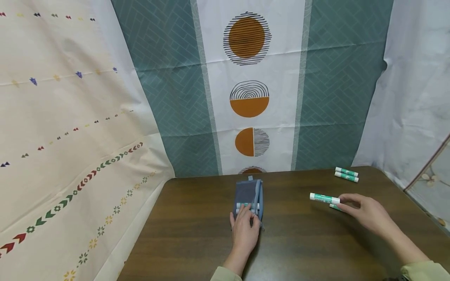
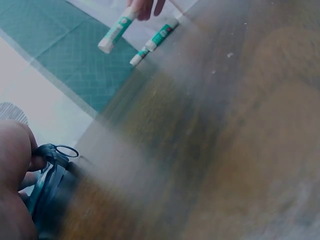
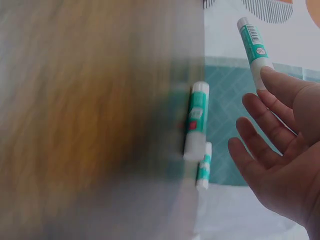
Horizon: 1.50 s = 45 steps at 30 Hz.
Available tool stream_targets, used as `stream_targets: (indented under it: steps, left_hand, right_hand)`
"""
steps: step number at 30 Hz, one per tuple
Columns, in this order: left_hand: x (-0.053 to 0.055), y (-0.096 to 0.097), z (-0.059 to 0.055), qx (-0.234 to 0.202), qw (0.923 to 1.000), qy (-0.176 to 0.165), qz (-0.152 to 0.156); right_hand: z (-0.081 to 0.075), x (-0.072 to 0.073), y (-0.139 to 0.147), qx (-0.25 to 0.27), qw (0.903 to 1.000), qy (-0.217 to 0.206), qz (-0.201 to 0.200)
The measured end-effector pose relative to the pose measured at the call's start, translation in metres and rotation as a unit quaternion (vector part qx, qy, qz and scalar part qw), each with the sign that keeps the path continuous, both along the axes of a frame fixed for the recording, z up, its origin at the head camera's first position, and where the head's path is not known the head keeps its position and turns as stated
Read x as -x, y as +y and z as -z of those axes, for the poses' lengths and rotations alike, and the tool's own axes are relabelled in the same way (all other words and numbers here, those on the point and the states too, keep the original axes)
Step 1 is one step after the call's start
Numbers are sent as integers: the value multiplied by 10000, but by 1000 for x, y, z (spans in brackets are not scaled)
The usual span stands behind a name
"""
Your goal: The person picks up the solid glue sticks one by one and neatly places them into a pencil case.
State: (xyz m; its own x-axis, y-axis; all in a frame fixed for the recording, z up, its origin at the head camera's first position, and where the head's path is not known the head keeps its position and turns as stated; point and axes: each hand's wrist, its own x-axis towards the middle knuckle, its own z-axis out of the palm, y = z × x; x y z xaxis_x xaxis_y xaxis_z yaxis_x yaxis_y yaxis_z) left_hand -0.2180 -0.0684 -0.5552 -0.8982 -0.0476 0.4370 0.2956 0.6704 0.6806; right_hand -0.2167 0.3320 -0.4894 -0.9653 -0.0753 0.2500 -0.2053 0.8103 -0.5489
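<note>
A blue-grey zippered pouch [image 1: 245, 191] lies near the table's far side, with glue sticks [image 1: 241, 205] showing in it. My left hand [image 1: 245, 230] rests over its near end, and in the left wrist view the fingers grip the pouch's edge [image 2: 52, 172] beside a zipper pull loop [image 2: 67, 151]. Between thumb and fingertip, my right hand [image 1: 369, 214] pinches one end of a green and white glue stick [image 1: 321, 198], held above the table. Below that stick, partly hidden by the hand, another glue stick [image 1: 334, 207] lies on the wood.
Two more glue sticks [image 1: 346, 177] lie side by side at the table's back right corner. The brown wooden table [image 1: 197, 203] ends at a hanging green and white cloth [image 1: 175, 97]. A patterned cream cloth [image 1: 70, 128] hangs on the left.
</note>
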Motion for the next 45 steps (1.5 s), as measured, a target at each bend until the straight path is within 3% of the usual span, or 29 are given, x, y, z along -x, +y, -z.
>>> stream_targets:
  steps: [20, 35, 45]
  left_hand:
    - [1, 2, -1, 64, 9999, -71, 46]
    - [1, 2, 0, 50, 10000, 82, -28]
    - [3, 1, -2, 53, 10000, -49, -2]
  right_hand:
    - [-1, 26, -60, 253, 9991, 18, -340]
    - [1, 52, -98, 441, 9974, -272, -506]
    - [11, 70, -123, 610, 9945, -408, -753]
